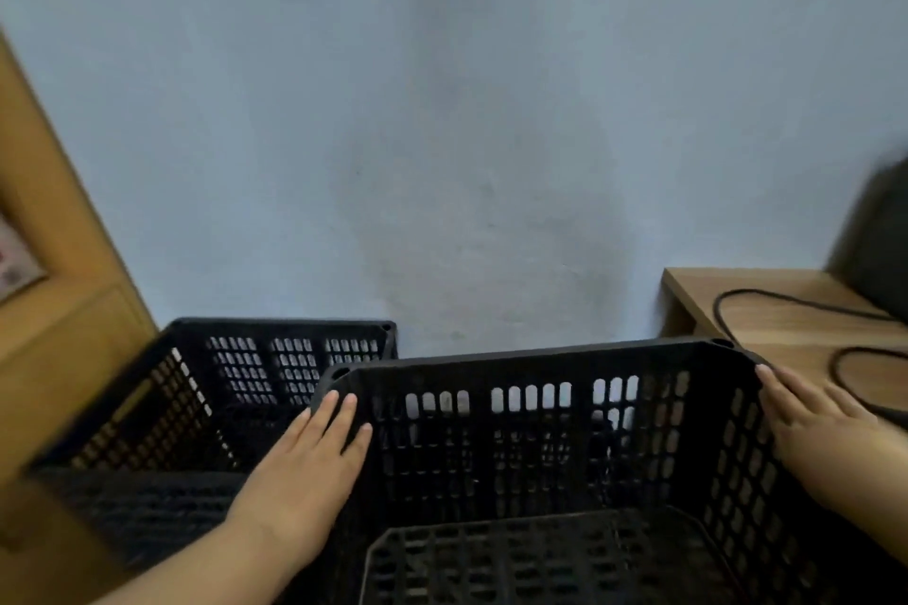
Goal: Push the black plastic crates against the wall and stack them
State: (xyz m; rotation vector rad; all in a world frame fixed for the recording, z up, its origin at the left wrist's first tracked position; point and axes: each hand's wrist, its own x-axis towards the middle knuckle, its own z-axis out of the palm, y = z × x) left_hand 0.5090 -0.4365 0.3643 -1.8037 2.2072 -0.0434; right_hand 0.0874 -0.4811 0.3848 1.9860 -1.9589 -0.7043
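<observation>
**Mia:** What is the biggest thing here?

**Ben:** The pale blue wall (442, 113). It has no words on it. Next is the near crate (540, 432), black with lots of little holes. I can read no name or label on it.

**Mia:** Where are the hands?

**Ben:** The left hand (304, 472) lies flat on the outside of its left wall, fingers straight and reaching up to the rim. The right hand (810, 413) lies flat on the outside of its right wall. Both hands are spread, not curled around anything. The crate sits between them.

**Mia:** Is there another one?

**Ben:** Yes, the far crate (236, 373), to the left and behind. Its back edge is at the wall.

**Mia:** Any room to move?

**Ben:** A strip of bare wall shows past the near crate's back rim. A wooden cupboard (59, 310) is on the left. A wooden shelf (766, 305) is close on the right, with a black cable (786, 302) on it.
</observation>
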